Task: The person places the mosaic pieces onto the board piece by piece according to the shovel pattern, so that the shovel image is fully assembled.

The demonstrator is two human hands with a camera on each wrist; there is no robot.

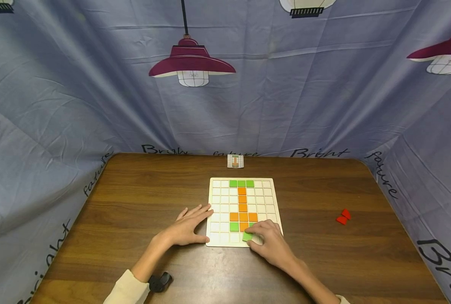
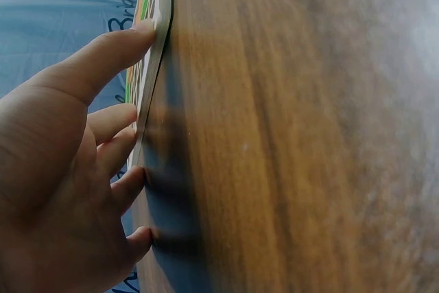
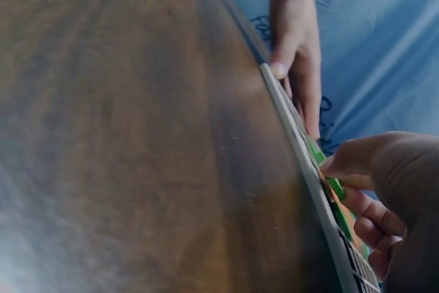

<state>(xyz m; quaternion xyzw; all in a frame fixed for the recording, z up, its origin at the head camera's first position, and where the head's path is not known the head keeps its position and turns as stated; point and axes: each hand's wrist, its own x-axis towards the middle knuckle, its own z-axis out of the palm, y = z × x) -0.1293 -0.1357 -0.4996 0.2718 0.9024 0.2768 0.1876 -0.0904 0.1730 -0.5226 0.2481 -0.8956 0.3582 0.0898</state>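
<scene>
A white gridded board [image 1: 219, 239] lies on the wooden table, with green tiles [image 1: 241, 183] in its far row and orange tiles [image 1: 242, 199] running down the middle column and across a nearer row. My left hand [image 1: 185, 229] is spread along the board's left side, thumb and fingertips touching its edge, as the left wrist view also shows. Over the near right part of the board, my right hand [image 1: 271, 244] pinches a green tile [image 1: 247, 237] between thumb and fingers. This tile sits at the near row, and the hand partly hides it and a green tile behind it.
Beyond the board, a small pattern card [image 1: 235, 161] lies at the table's far edge. Two red pieces [image 1: 344, 217] rest on the right of the table [image 1: 309, 190]. A black device [image 1: 160, 282] is at my left wrist. Printed curtains [image 1: 248, 105] surround the table.
</scene>
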